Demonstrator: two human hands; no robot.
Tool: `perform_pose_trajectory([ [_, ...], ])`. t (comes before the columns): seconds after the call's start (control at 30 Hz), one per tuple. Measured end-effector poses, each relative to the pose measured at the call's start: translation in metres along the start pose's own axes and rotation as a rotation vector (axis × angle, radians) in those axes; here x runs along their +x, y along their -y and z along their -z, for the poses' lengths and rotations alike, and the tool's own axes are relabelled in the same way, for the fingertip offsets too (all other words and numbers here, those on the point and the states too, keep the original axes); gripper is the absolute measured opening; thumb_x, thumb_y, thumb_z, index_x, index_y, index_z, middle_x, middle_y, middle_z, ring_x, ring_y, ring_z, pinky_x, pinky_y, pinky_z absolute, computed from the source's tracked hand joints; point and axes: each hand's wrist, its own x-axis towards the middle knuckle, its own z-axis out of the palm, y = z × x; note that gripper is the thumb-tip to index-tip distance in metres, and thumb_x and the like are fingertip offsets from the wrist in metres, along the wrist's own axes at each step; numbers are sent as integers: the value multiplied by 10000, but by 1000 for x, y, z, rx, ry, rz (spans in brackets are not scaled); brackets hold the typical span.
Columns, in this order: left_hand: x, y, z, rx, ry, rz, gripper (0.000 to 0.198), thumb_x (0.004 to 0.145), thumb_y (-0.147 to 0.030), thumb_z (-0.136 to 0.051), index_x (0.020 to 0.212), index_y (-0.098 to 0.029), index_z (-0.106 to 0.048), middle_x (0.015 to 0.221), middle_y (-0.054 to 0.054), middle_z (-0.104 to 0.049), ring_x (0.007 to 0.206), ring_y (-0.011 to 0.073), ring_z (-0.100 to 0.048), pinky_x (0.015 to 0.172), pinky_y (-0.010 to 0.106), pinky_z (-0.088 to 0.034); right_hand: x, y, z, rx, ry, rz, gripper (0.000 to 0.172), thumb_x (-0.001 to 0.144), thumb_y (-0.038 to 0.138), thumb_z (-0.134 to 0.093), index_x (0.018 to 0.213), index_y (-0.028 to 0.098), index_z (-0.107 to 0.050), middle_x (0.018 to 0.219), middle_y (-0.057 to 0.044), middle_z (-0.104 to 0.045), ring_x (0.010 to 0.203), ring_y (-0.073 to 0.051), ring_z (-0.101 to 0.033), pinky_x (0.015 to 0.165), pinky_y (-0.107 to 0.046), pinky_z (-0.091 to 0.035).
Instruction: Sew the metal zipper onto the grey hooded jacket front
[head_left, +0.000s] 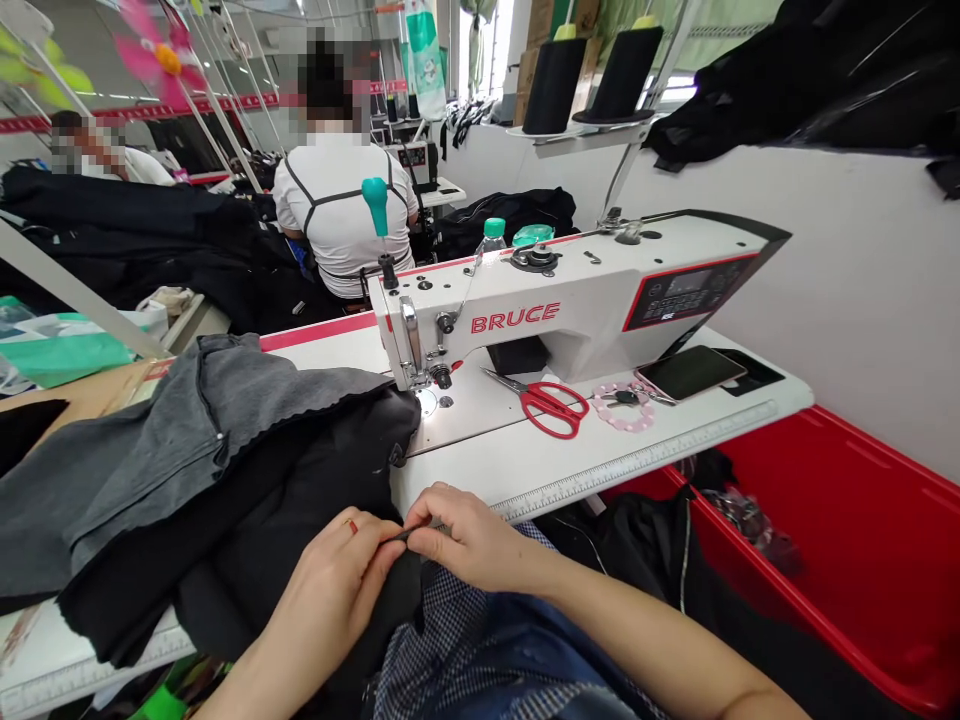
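Note:
My left hand (341, 565) and my right hand (459, 535) meet at the front edge of the sewing table (457, 478). Both pinch the edge of a black fabric piece (300, 500), thumbs and fingertips nearly touching. A grey denim-like layer (172, 430) lies over part of the black cloth, spread to the left. Its right end reaches the needle area of a white sewing machine (517, 315), where a small lamp glows. Which part of the cloth is between my fingers is mostly hidden.
Red-handled scissors (553, 408), a pink beaded ring with keys (624, 405) and a phone (691, 374) lie right of the needle. A red bin (847, 540) stands below right. Black thread cones (555, 85) rise behind. A co-worker (345, 200) sits ahead.

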Motion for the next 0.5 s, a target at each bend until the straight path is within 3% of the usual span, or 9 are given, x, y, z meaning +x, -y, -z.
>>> perform_pose_trajectory([
  [0.2, 2, -1, 6, -147, 110, 130, 134, 880, -218, -418, 905, -210, -549, 805, -5, -578, 755, 105, -552, 661, 203, -448, -3, 0, -5, -2, -73, 207, 218, 821, 169, -533, 1037, 139, -549, 913, -41, -626, 824, -115, -562, 759, -220, -446],
  [0.37, 8, -8, 9, -98, 108, 172, 152, 882, -252, -413, 924, -209, -553, 806, 0, -574, 769, 120, -544, 671, 223, -448, -3, -11, -19, -106, -381, 441, 172, 880, 238, -468, 945, 126, -581, 790, -49, -649, 703, -121, -561, 686, -233, -458],
  [0.5, 22, -17, 14, 8, 156, 152, 171, 887, -259, -396, 903, -208, -558, 785, 0, -578, 738, 132, -538, 650, 245, -444, -4, -18, -20, -234, -508, 437, 206, 904, 247, -407, 860, 124, -566, 718, -49, -618, 643, -135, -514, 628, -252, -435],
])
